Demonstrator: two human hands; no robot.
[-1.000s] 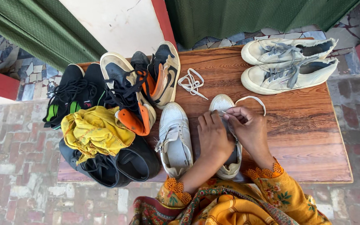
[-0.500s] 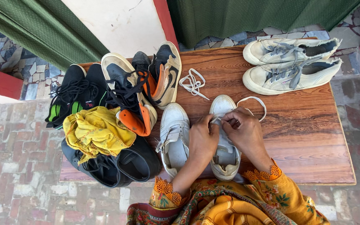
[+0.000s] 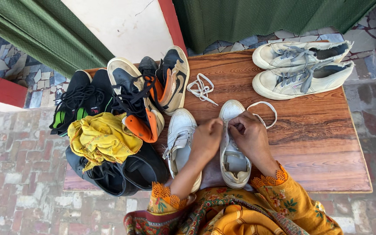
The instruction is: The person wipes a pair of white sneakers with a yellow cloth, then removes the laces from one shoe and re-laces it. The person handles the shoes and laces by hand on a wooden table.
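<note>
the step in hand looks like lacing: both hands work at the front eyelets of a white sneaker (image 3: 233,150) lying toe-away near the 6 o'clock edge of the worktop (image 3: 318,143). the left hand (image 3: 205,140) pinches at the shoe's left eyelet row, its grip closed on what seems to be the lace end, though the fingers hide it. the right hand (image 3: 250,135) has its grip closed on the white lace (image 3: 263,106), which loops out toward 2 o'clock of the shoe and curls back under the fingers.

as a judgement, the next move calls for a fine pinch on the lace tip and a steady hold on the shoe, since the eyelets are small and close together.

the matching white sneaker (image 3: 180,141) lies just beside it at 9 o'clock, touching or nearly so, and crowds the left wrist. a loose spare lace (image 3: 200,88) lies at 11 o'clock, apart. a pair of pale laced sneakers (image 3: 301,65) sits well apart at 1 o'clock. at 9 to 10 o'clock, a heap of dark shoes (image 3: 122,113) with a yellow cloth (image 3: 101,137) on top.
</note>
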